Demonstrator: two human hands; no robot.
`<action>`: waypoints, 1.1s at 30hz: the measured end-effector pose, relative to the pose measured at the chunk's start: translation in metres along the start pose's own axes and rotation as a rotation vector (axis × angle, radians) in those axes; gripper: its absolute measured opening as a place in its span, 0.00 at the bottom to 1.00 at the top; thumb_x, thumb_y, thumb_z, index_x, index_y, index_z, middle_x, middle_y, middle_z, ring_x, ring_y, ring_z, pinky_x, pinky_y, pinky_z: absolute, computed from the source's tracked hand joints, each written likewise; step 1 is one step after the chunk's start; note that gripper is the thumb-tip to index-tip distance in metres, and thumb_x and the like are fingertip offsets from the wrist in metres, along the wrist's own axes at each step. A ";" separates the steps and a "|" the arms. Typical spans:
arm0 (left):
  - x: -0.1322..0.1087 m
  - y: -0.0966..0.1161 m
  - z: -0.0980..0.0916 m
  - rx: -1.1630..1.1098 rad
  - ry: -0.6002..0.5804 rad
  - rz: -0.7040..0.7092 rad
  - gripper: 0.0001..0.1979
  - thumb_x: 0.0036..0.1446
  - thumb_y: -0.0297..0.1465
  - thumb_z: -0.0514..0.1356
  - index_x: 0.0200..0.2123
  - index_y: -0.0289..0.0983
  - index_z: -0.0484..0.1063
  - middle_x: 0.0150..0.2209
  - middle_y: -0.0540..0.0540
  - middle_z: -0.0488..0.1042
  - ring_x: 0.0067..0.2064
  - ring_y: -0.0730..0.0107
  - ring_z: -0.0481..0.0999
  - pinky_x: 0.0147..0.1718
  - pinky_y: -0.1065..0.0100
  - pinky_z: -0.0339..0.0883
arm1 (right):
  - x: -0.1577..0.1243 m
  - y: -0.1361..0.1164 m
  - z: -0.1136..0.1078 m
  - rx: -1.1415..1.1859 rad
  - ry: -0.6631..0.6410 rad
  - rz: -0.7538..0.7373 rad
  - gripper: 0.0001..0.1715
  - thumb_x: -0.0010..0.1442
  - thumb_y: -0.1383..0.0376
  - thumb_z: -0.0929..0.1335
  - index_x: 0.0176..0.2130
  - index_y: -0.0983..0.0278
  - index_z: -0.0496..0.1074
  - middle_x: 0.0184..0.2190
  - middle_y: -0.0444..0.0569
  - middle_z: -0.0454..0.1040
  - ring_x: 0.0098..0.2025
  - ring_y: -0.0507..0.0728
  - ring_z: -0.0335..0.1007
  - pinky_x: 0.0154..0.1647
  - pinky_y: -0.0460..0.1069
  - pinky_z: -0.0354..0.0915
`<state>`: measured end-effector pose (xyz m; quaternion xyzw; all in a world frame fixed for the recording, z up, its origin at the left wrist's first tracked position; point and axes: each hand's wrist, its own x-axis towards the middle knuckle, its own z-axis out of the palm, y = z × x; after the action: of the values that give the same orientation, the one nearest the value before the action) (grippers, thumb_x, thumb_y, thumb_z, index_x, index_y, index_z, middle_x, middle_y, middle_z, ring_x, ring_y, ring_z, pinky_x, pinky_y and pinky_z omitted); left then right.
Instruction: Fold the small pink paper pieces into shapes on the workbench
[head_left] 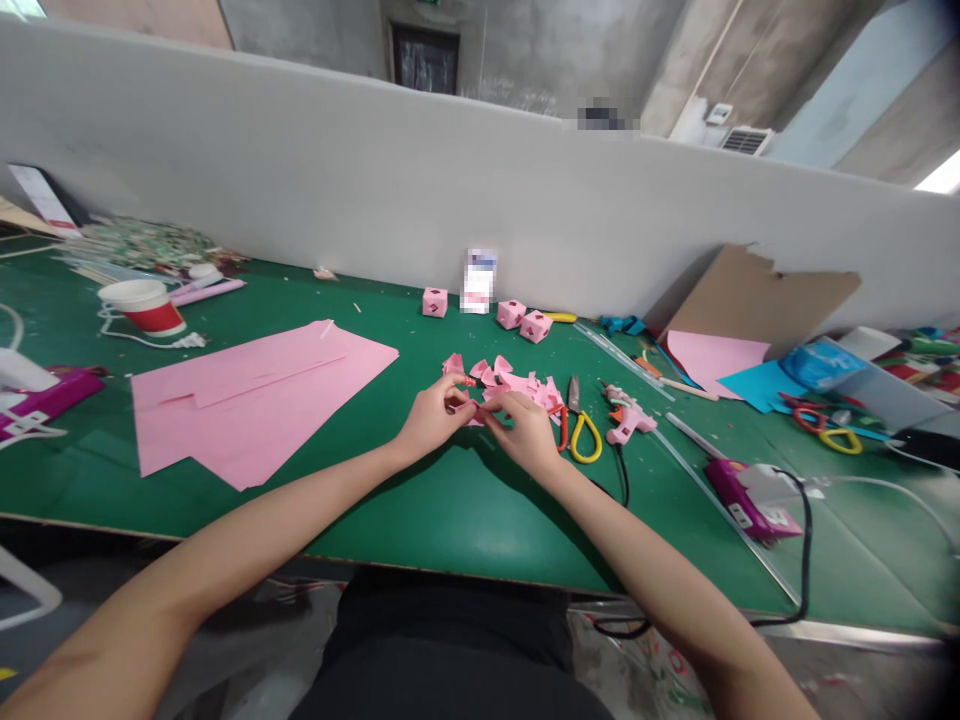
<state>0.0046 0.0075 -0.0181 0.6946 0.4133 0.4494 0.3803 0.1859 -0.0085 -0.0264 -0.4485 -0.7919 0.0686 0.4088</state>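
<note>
Over the green table (420, 530), my left hand (433, 418) and my right hand (525, 430) meet with bent fingers. Between their fingertips is a small pink paper piece (471, 410), partly hidden by the fingers. Just beyond lie several pink paper scraps (517, 380). Scissors (586, 437) with a yellow and a red handle rest close to my right hand, their blades pointing away. A pink glue gun (631, 424) lies right of the scissors. Large pink paper sheets (255, 415) spread out left of my left hand.
Pink paper cubes (435, 303) with cut-outs stand near the grey partition (337, 190). A paper cup (144, 307) is at left. On the right are a purple power strip (750, 500), its cables, a clear strip (720, 510), other scissors (825, 428) and leaning cardboard (750, 300).
</note>
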 end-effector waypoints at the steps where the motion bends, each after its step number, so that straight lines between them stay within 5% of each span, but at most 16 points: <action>1: 0.000 0.000 0.000 -0.005 0.001 0.000 0.16 0.55 0.32 0.61 0.47 0.36 0.68 0.32 0.47 0.79 0.34 0.66 0.79 0.38 0.64 0.73 | 0.000 0.000 0.000 -0.010 -0.011 -0.009 0.11 0.64 0.59 0.65 0.37 0.58 0.76 0.37 0.51 0.77 0.40 0.59 0.73 0.39 0.51 0.67; 8: 0.001 -0.004 -0.001 -0.014 0.009 0.000 0.15 0.54 0.31 0.61 0.46 0.36 0.68 0.33 0.47 0.79 0.34 0.67 0.80 0.39 0.65 0.73 | 0.000 -0.007 -0.007 0.012 -0.104 -0.039 0.13 0.64 0.57 0.66 0.40 0.58 0.78 0.38 0.52 0.78 0.41 0.60 0.73 0.44 0.53 0.67; 15: -0.001 0.003 -0.003 0.067 0.015 0.047 0.14 0.56 0.32 0.61 0.46 0.37 0.69 0.34 0.48 0.80 0.36 0.67 0.80 0.40 0.66 0.72 | 0.008 0.000 -0.004 0.583 -0.118 0.381 0.18 0.52 0.51 0.74 0.33 0.63 0.77 0.32 0.49 0.79 0.34 0.56 0.74 0.36 0.50 0.69; 19: -0.003 0.004 -0.003 0.076 -0.012 0.059 0.16 0.55 0.32 0.61 0.47 0.37 0.68 0.34 0.48 0.80 0.34 0.68 0.79 0.37 0.67 0.72 | 0.009 0.004 -0.003 0.744 -0.192 0.463 0.21 0.46 0.51 0.76 0.33 0.64 0.74 0.29 0.46 0.77 0.32 0.55 0.74 0.34 0.50 0.69; 33: -0.004 0.006 0.001 0.000 0.007 0.117 0.17 0.55 0.33 0.63 0.47 0.37 0.64 0.37 0.45 0.80 0.35 0.67 0.81 0.35 0.68 0.75 | 0.006 -0.002 -0.003 0.382 -0.063 0.329 0.16 0.54 0.53 0.72 0.31 0.64 0.74 0.29 0.47 0.77 0.31 0.55 0.73 0.32 0.49 0.69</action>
<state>0.0057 0.0016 -0.0141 0.7161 0.3731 0.4733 0.3521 0.1847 -0.0061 -0.0204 -0.4835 -0.6933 0.2964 0.4445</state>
